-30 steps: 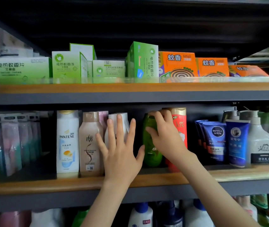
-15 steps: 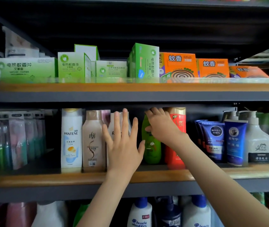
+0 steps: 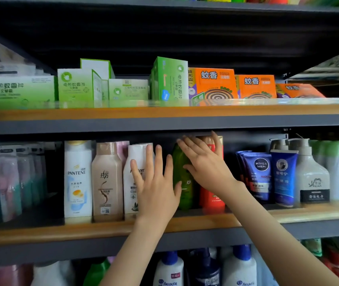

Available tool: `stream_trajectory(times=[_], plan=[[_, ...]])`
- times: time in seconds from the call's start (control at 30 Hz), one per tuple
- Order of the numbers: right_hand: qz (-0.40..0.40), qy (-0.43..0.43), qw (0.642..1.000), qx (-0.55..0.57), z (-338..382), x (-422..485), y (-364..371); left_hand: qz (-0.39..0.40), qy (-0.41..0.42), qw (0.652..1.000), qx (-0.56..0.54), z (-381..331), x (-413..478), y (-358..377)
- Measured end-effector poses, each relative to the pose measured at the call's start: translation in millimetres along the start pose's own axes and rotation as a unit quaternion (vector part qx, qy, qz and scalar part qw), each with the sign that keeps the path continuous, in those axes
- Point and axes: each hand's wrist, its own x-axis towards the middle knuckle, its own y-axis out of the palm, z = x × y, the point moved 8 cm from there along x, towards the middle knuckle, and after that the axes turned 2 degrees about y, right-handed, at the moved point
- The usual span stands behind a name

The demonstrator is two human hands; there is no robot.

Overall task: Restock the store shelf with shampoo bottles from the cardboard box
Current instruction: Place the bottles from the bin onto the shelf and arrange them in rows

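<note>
Middle shelf point(image 3: 61, 232), front row. The green shampoo bottle point(image 3: 182, 182) is stood upright between a white bottle point(image 3: 136, 162) and a red bottle point(image 3: 211, 200). The right hand point(image 3: 205, 166) is laid across the upper parts of the green and red bottles, grip spread. The left hand point(image 3: 156, 188) is held in front of the white bottle, grip likewise spread.

Upright on the wooden shelf point(image 3: 61, 232), side by side: white Pantene bottle point(image 3: 78, 178), beige bottle point(image 3: 106, 182), second white bottle point(image 3: 132, 182). Then the green bottle point(image 3: 182, 182), just beside the red gold-capped bottle point(image 3: 212, 200).
</note>
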Motion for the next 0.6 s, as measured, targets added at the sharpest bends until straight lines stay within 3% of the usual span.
stream_trajectory(times=[0.17,0.3,0.47,0.5,0.6], plan=[[-0.036,0.088,0.979,0.18,-26.6,-22.3,-5.2,0.007,0.003,1.0,-0.006,0.3,0.4,2.6],[-0.079,0.245,0.888,0.381,-56.1,-42.8,-0.7,0.025,0.033,0.999,0.0,-5.6,5.4,3.7],[0.104,0.384,0.708,0.583,-61.5,-60.6,39.2,0.045,0.074,0.996,-0.007,-12.8,8.3,5.1],[0.146,0.386,0.684,0.601,-58.2,-63.7,44.2,0.046,0.078,0.996,-0.011,-13.3,8.0,5.3],[0.199,0.4,0.664,0.6,-59.5,-72.7,53.6,0.047,0.082,0.995,-0.023,-15.4,7.1,5.6]])
